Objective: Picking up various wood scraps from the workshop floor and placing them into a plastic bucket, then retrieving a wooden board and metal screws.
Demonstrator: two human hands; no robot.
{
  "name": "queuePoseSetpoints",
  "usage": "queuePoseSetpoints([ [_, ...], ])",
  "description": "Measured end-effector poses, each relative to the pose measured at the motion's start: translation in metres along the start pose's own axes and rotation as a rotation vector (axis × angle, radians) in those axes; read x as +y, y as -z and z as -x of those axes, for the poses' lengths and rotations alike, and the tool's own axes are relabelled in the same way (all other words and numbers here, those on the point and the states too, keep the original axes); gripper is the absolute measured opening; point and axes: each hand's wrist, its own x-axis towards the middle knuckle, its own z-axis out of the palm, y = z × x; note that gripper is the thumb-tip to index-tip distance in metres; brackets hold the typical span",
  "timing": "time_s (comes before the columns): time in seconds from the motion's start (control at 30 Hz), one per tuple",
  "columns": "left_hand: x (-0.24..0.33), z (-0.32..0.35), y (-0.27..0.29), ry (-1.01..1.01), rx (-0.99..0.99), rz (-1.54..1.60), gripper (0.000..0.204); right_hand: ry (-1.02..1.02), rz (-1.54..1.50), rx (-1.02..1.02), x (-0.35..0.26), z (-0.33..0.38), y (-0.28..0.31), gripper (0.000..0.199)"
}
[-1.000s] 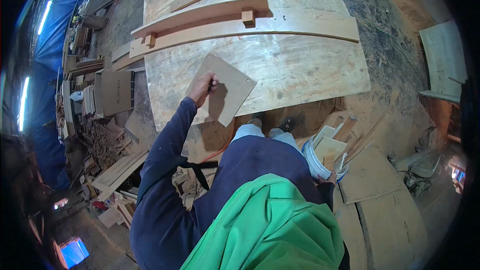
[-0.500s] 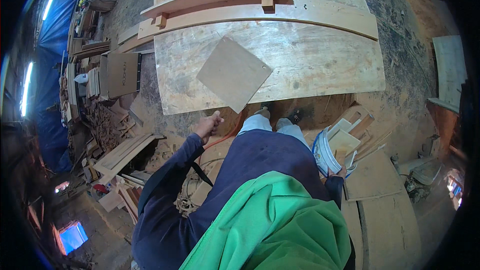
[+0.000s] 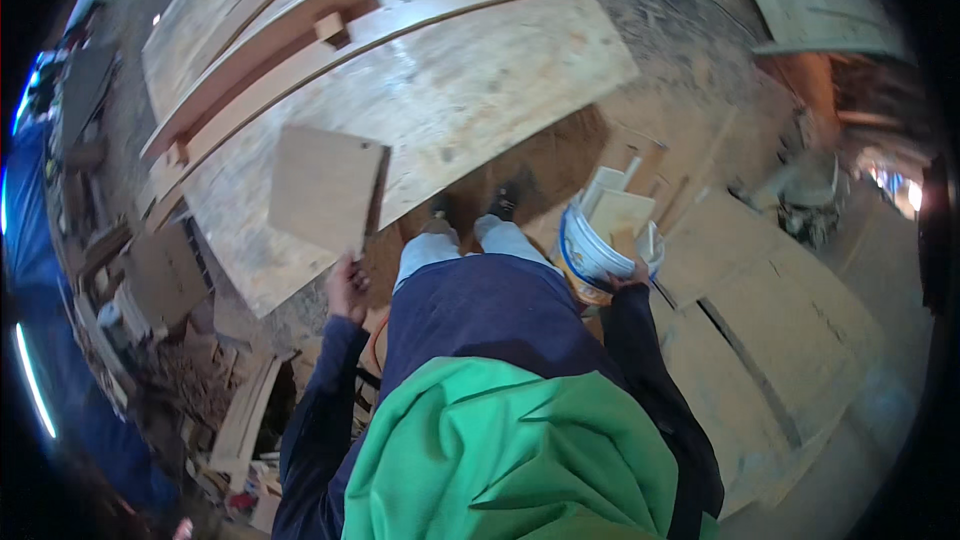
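Note:
A square, flat brown board [image 3: 320,185] lies over the front edge of the pale worktable, with a dark shadowed band along its right side. My left hand [image 3: 348,288] is closed at the board's near corner, its fingertips meeting that corner. On the right, my right hand [image 3: 630,278] grips the rim of a white plastic bucket [image 3: 590,252] beside my thigh. Pale wood offcuts [image 3: 620,212] stick up out of the bucket. My right fingers are partly hidden by the rim.
Long planks [image 3: 265,65] with small wood blocks lie across the worktable [image 3: 480,105]. Large flat boards [image 3: 790,305] are on the right, near a dusty machine [image 3: 805,195]. Scrap wood [image 3: 245,410] and a cardboard box [image 3: 165,280] crowd the left. A blue tarp [image 3: 45,230] hangs far left.
My view has turned to the right. The left hand has come to the square board's near corner. My right hand still holds the bucket, now nearer the middle of the picture.

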Motion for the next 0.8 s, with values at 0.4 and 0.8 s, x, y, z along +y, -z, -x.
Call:
queuePoseSetpoints([
  [0.4, 0.052, 0.101, -0.096, -0.34, -0.295, -0.201, 0.029, -0.288, 0.096, 0.029, 0.013, -0.034, 0.024, 0.078],
  [0.8, 0.138, 0.087, -0.265, -0.519, -0.564, -0.302, 0.031, -0.972, -1.574, 0.345, -0.047, -0.125, 0.173, 0.066],
])
